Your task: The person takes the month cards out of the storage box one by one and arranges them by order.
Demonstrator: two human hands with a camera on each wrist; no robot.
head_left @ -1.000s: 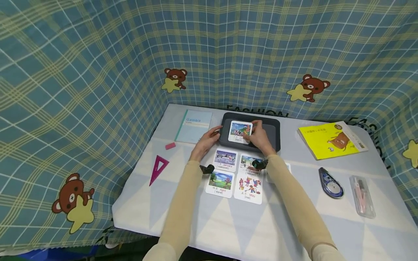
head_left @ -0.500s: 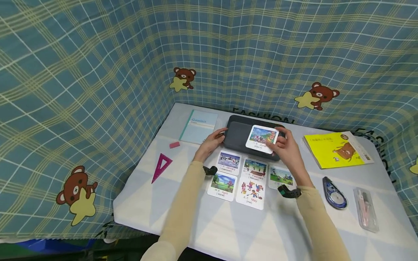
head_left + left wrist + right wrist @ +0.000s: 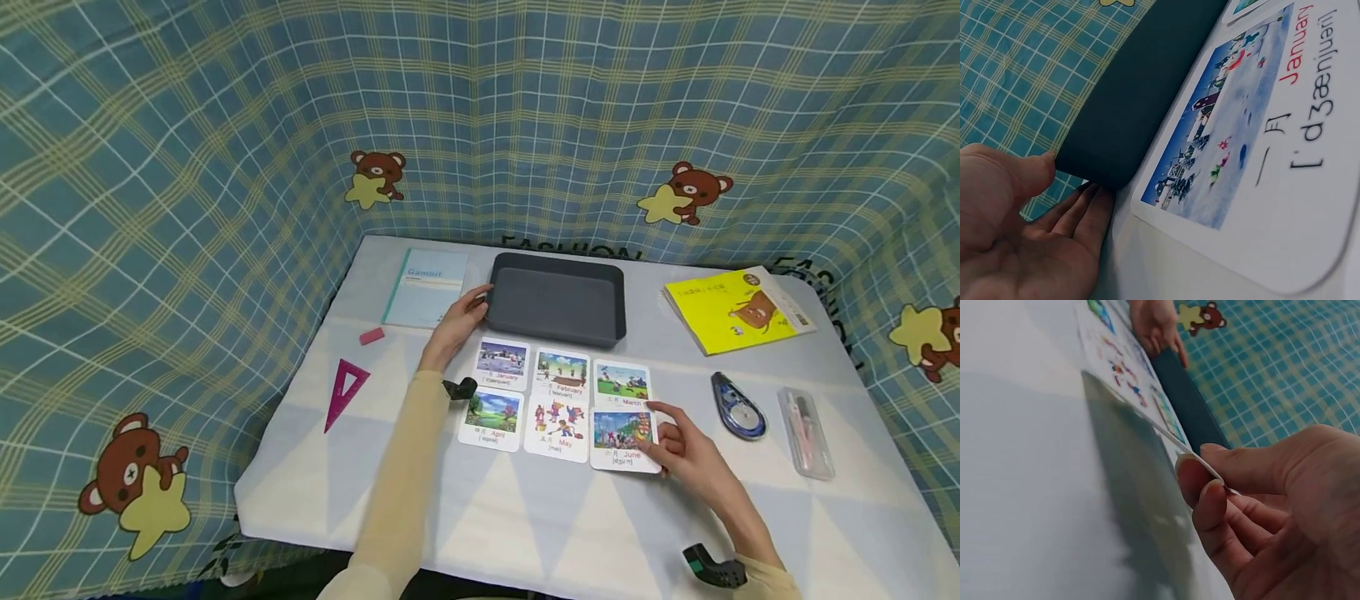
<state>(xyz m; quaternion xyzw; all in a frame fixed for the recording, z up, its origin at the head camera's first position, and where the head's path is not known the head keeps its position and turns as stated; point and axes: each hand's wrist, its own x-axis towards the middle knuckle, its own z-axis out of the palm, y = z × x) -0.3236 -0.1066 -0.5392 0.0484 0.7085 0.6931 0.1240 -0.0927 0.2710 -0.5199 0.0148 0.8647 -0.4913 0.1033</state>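
Observation:
My right hand [image 3: 693, 458] pinches the right edge of the June picture card [image 3: 621, 439] between thumb and fingers. In the right wrist view the card [image 3: 1154, 425] is tilted, its held edge raised above the tabletop with a shadow beneath. Its left side lies close to the May card [image 3: 557, 427]; above it is the March card [image 3: 624, 383]. My left hand [image 3: 454, 327] holds the left end of the dark grey tray [image 3: 491, 325], thumb at the rim and fingers lower at the corner [image 3: 1088, 212]. January [image 3: 501, 363], February [image 3: 561, 373] and April [image 3: 491, 418] cards lie flat.
Left of the tray lie a pale blue Gambit notebook [image 3: 427, 292], a pink eraser [image 3: 371, 336] and a magenta set square [image 3: 345, 393]. To the right are a yellow book [image 3: 731, 312], a blue correction tape [image 3: 738, 407] and a clear pen case [image 3: 806, 433]. Plaid cloth hangs behind.
My right hand has carried the June card out of the tray, down and right, to the lower row below March. My left hand stays at the tray's left end. The head view has shifted.

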